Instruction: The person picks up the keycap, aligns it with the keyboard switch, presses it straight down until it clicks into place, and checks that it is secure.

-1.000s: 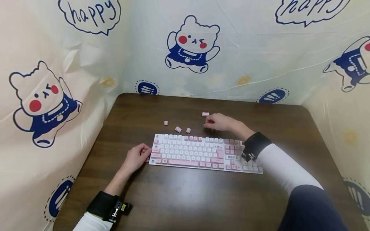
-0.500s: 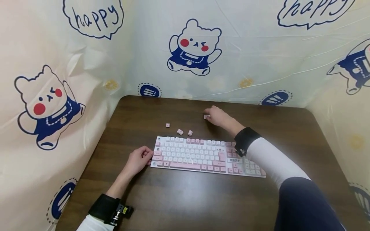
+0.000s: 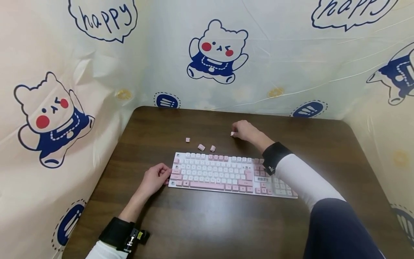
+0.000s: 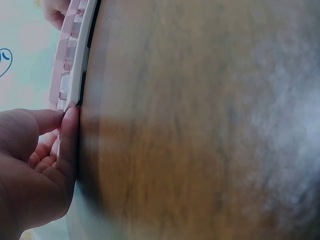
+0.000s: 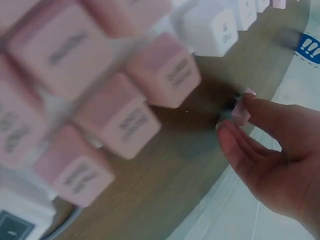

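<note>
A white-and-pink keyboard (image 3: 207, 186) lies across the middle of the table. At its left end my left hand (image 3: 156, 178) pinches the edge between thumb and finger; the left wrist view shows the fingertips right at the keyboard's corner (image 4: 75, 90). Beyond the keyboard, my right hand (image 3: 245, 130) holds a pink keycap (image 5: 242, 111) between thumb and fingers, low over the wood. Its fingers hide part of the keycap. Three loose pink keycaps lie behind the keyboard: one small keycap (image 3: 188, 140) off to the left, then a wider keycap (image 3: 201, 147) and another keycap (image 3: 212, 148) close together.
The brown wooden table (image 3: 207, 219) has a patterned cloth (image 3: 278, 64) hanging along its back and sides. My right forearm (image 3: 304, 174) passes over the number-pad end of the keyboard. A cable (image 5: 65, 222) shows at the keyboard's back edge.
My right hand has moved back to the keycap lying farthest behind the keyboard, grasped it and drawn it slightly nearer. The left hand stays at the keyboard's left end.
</note>
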`<state>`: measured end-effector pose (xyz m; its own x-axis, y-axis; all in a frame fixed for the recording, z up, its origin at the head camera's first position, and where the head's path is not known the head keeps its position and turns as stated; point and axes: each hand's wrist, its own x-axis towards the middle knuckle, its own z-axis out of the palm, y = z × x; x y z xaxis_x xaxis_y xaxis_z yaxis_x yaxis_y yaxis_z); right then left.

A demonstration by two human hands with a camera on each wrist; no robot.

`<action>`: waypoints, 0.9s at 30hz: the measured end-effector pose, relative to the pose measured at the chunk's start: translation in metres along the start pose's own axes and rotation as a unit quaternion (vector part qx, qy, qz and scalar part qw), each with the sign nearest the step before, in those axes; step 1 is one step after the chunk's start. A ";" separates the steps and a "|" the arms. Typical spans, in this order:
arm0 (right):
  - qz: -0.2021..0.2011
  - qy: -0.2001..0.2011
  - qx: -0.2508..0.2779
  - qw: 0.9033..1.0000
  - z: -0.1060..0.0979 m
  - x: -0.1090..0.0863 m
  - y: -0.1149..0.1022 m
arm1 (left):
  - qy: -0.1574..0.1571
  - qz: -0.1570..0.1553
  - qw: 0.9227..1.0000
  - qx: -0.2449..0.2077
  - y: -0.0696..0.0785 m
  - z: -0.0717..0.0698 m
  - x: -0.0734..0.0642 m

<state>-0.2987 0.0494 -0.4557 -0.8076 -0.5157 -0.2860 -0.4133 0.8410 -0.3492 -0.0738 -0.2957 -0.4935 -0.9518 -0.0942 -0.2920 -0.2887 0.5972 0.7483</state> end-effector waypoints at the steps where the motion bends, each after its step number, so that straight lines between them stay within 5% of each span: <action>1: 0.001 -0.003 0.003 1.000 0.000 -0.002 0.001 | -0.001 0.001 1.000 0.001 0.000 0.000 0.000; 8: -0.003 -0.027 0.023 0.999 0.001 -0.019 0.012 | 0.000 0.004 1.000 0.004 0.001 0.001 0.000; 15: -0.027 -0.025 0.108 0.993 0.000 -0.058 0.027 | -0.001 0.008 1.000 0.004 0.002 0.002 0.000; 23: -0.014 -0.074 0.276 0.958 -0.002 -0.100 0.035 | 0.006 0.014 1.000 0.010 0.001 0.002 0.000; 27: -0.010 -0.091 0.291 0.952 -0.002 -0.112 0.037 | 0.010 0.021 1.000 0.009 0.001 0.001 0.000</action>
<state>-0.2242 0.1388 -0.4349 -0.6940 -0.5948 -0.4057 -0.0822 0.6253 -0.7761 -0.0742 -0.2941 -0.4939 -0.9651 -0.0836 -0.2481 -0.2458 0.6153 0.7490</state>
